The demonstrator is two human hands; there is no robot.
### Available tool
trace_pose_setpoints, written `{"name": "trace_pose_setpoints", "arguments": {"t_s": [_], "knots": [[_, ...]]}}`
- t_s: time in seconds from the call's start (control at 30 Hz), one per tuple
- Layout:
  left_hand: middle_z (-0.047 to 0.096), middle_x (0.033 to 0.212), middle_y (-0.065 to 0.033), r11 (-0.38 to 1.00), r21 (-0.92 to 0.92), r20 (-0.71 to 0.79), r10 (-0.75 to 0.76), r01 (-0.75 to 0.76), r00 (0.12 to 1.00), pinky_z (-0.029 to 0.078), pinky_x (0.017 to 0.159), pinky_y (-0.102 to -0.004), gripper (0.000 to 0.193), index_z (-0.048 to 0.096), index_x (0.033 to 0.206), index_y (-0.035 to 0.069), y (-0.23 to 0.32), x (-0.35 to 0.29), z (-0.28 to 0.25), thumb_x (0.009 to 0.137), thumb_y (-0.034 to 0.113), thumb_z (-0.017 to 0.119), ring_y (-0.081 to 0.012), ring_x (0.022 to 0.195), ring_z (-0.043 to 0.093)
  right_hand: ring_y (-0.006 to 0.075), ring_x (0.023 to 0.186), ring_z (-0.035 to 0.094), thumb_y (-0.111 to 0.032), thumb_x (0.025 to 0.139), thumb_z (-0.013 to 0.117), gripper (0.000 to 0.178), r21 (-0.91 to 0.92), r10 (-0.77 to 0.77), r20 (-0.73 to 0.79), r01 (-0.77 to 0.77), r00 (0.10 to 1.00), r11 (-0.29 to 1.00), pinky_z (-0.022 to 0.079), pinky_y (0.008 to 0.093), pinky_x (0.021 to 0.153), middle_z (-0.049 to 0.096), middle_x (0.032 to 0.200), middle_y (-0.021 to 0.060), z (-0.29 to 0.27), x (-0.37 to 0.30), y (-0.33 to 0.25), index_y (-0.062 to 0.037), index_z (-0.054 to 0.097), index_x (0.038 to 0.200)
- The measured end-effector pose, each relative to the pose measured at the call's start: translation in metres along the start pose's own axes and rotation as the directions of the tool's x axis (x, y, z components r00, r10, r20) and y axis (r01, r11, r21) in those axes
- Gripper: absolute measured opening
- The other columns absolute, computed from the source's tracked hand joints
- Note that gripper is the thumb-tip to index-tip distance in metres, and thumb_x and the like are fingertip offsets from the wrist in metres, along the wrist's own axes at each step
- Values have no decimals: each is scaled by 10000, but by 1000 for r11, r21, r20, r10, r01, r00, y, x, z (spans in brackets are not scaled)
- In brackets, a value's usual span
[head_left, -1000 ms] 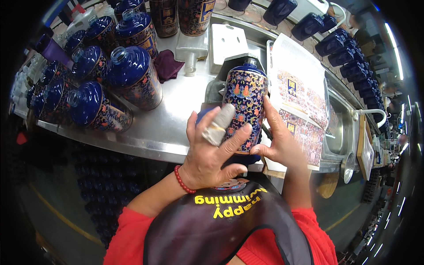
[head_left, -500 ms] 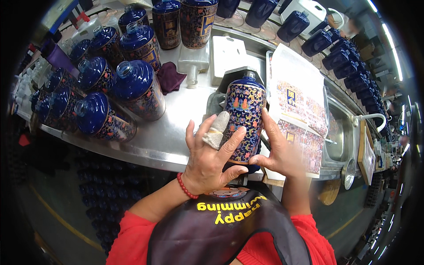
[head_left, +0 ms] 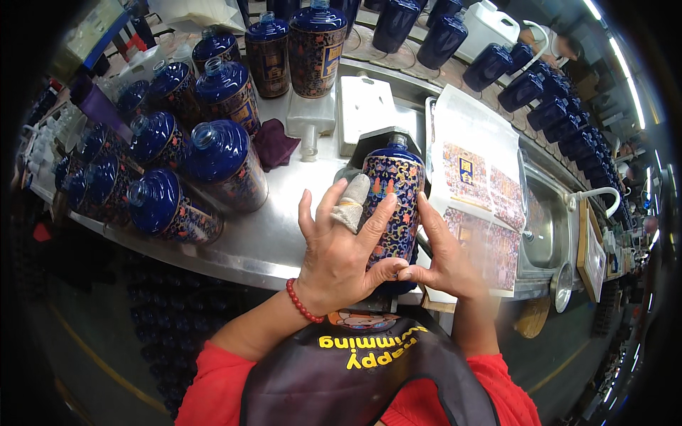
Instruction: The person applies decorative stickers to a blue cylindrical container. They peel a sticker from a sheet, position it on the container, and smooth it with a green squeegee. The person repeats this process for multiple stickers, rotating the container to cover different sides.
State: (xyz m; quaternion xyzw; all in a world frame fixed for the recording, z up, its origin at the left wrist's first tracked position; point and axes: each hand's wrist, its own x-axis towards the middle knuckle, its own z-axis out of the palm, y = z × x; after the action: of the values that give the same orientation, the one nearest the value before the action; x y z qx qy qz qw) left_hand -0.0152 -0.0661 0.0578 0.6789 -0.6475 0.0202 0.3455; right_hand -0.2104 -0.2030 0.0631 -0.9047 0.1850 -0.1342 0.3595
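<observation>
A dark blue bottle [head_left: 398, 174] with a colourful floral wrap lies tilted before me, its clear glass neck pointing away, on a dark angular support [head_left: 361, 149]. My left hand [head_left: 339, 238] is open, fingers spread, with the index finger and thumb against the bottle's front. One of its fingers wears a grey cloth cover [head_left: 353, 202] beside the bottle. My right hand [head_left: 451, 255] grips the bottle's right side, index finger along the edge and thumb across the lower front. Both thumb tips meet near the wrap's lower edge. The right hand's other fingers are partly hidden.
Several patterned bottles [head_left: 220, 163] crowd the metal counter [head_left: 291, 192] at left, near a maroon cloth [head_left: 275, 144]. Printed floral sheets [head_left: 465, 170] lie at right, beside a sink [head_left: 550, 220] with a white tap hose [head_left: 600, 192]. Plain blue bottles [head_left: 490, 65] line the back.
My left thumb has slid right to meet the right thumb at the wrap's lower edge. The left index finger sits higher on the bottle. The whole view has shifted slightly.
</observation>
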Motion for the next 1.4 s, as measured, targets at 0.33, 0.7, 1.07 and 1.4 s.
{"name": "trace_pose_setpoints", "arguments": {"t_s": [0.33, 0.7, 1.07, 1.4], "knots": [[646, 973, -254, 996, 87, -2, 3, -3, 1000, 122, 1114, -714, 796, 463, 1544, 120, -1, 23, 1, 976, 678, 450, -460, 1313, 378, 427, 1432, 403, -451, 732, 885, 1193, -3, -3, 1, 3, 1000, 1000, 355, 471, 1175, 366, 1572, 275, -1, -1, -1, -5, 215, 1613], [652, 974, -253, 994, 108, -31, -6, 9, 1000, 150, 1100, -705, 790, 481, 1525, 102, -3, 37, 3, 980, 673, 447, -448, 1296, 402, 425, 1400, 437, -437, 726, 891, 1188, -16, -7, -2, 7, 1000, 1000, 371, 470, 1162, 394, 1552, 276, -1, -2, -1, 7, 228, 1606], [650, 1060, -259, 991, 137, -52, 9, -1, 999, 157, 1098, -716, 797, 506, 1498, 70, 2, 47, 4, 952, 651, 524, -450, 1271, 419, 416, 1376, 463, -403, 705, 910, 1191, -20, -19, -20, 18, 1000, 1000, 397, 469, 1138, 412, 1544, 274, 1, -2, 0, 9, 244, 1603], [636, 1238, -241, 994, 99, 25, -58, 55, 998, 123, 1139, -678, 866, 424, 1560, 81, -5, 43, 5, 959, 703, 470, -444, 1311, 416, 413, 1347, 480, -434, 717, 897, 1193, -31, -18, -10, 17, 1000, 999, 395, 469, 1132, 420, 1536, 273, 0, -1, -1, 23, 237, 1599]]}}
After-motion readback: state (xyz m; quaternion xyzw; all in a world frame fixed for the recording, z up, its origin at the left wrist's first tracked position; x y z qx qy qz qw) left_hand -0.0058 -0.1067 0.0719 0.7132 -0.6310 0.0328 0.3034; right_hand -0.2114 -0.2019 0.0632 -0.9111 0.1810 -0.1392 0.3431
